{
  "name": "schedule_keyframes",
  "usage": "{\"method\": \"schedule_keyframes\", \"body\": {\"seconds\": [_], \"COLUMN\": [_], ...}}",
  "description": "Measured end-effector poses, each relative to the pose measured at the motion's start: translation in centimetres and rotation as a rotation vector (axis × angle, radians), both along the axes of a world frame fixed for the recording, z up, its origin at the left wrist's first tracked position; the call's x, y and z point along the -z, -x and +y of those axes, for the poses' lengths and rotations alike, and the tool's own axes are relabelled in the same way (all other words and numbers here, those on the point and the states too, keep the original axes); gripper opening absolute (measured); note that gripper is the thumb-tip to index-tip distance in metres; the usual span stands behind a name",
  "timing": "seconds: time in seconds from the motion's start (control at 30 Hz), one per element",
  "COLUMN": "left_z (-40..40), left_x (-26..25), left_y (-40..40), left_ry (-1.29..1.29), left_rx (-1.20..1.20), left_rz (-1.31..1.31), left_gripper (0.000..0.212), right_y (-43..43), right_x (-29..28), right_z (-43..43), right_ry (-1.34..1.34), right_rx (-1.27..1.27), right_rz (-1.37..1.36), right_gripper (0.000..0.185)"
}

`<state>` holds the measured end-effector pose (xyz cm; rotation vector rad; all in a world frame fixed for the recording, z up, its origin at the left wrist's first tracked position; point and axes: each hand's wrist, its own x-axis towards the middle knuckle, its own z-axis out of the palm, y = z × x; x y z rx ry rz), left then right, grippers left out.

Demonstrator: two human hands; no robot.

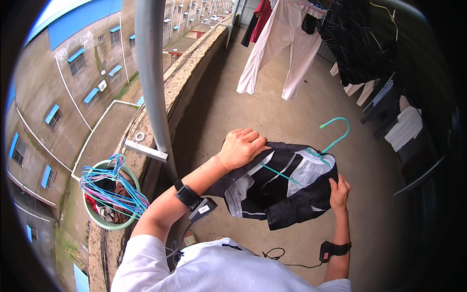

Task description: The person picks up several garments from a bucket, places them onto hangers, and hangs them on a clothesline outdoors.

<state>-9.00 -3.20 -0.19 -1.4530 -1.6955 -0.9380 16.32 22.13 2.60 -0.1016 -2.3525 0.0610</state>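
Observation:
A black jacket with white lining parts (292, 204) is stretched between my two hands in front of my body. My left hand (243, 148) is closed on its upper left edge. At the right side, my right hand (340, 191) grips the jacket's edge with thumb and fingers. A turquoise clothes hanger (343, 137) sits partly inside the garment; its hook sticks up out of the neck opening, and its bar crosses the inside. Part of the hanger is hidden by the cloth.
A green basin (92, 215) holding clothes and several hangers (120, 189) rests on the concrete parapet (178, 82) at the left, near a metal post (151, 65). Pink trousers (281, 40) and dark garments (355, 43) hang ahead. A black cable (301, 265) lies below.

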Motion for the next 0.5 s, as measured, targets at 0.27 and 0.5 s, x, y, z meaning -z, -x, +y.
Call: {"method": "schedule_keyframes", "body": {"seconds": [0.27, 0.5], "left_z": [-0.6, -0.9], "left_x": [-0.8, 2.9], "left_y": [-2.4, -3.1], "left_ry": [-0.062, 0.112], "left_rx": [0.042, 0.041], "left_rz": [-0.138, -0.356], "left_gripper": [0.02, 0.027], "right_y": [-0.5, -1.3], "right_x": [-1.9, -0.3], "right_z": [-0.2, 0.5], "right_ry": [-0.177, -0.231], "right_rx": [0.053, 0.051], "right_rz": [0.057, -0.022], "right_gripper": [0.028, 0.025]}}
